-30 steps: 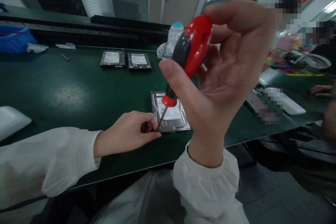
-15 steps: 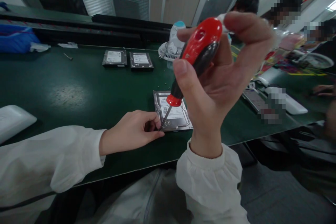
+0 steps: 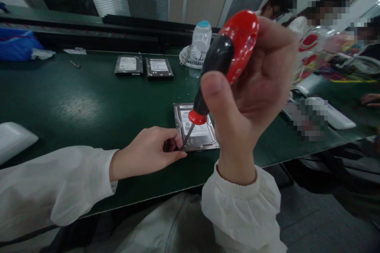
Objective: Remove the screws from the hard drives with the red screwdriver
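Note:
My right hand is wrapped round the red and black handle of a screwdriver, held upright and tilted. Its thin shaft runs down to the near left corner of a silver hard drive lying flat on the green table. My left hand rests on the table at that corner, fingers pinched together beside the tip; whether they hold anything is hidden.
Two more hard drives lie side by side further back. A small white fan stands behind them. A white object sits at the left edge. Other people sit at the right, by white devices.
The screwdriver handle has turned in my right hand, the black side now facing me. My fingers have closed tighter around it. My left hand has stayed at the drive's corner.

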Available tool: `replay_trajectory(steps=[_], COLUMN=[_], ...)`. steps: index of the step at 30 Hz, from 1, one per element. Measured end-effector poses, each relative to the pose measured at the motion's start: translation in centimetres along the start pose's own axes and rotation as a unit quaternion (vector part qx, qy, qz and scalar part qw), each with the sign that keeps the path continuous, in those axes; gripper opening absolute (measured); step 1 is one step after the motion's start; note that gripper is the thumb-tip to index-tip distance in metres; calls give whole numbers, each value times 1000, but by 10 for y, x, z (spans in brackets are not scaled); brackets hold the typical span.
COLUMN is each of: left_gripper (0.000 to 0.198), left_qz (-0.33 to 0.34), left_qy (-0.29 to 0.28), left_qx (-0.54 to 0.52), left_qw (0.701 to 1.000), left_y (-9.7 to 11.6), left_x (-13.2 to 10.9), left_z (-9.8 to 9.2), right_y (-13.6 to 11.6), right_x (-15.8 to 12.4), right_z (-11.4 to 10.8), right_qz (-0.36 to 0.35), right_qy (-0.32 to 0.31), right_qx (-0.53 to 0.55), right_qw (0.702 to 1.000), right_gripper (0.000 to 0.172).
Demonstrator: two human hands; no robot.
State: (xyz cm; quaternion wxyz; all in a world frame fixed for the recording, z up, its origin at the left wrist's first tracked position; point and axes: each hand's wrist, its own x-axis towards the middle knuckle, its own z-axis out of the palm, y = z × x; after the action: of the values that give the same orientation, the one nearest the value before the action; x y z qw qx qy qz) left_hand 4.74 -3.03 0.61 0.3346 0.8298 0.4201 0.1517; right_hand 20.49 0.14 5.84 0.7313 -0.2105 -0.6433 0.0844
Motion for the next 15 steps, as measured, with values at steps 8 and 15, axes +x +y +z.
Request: replay_trajectory(steps=[8,15], left_gripper=[23,25], left_qz=[3,0], left_qy=[7,3], left_qx=[-5,-1], left_qw=[1000,1000], left_y=[0,1], left_x=[1,0], left_z=[0,0], right_y=[1,1], right_x=[-1,5], right_z=[-5,0], right_qz=[-6,-70], right_qy=[-30,22], right_qx=[81,78], right_qw=[996,994], right_gripper=[47,47])
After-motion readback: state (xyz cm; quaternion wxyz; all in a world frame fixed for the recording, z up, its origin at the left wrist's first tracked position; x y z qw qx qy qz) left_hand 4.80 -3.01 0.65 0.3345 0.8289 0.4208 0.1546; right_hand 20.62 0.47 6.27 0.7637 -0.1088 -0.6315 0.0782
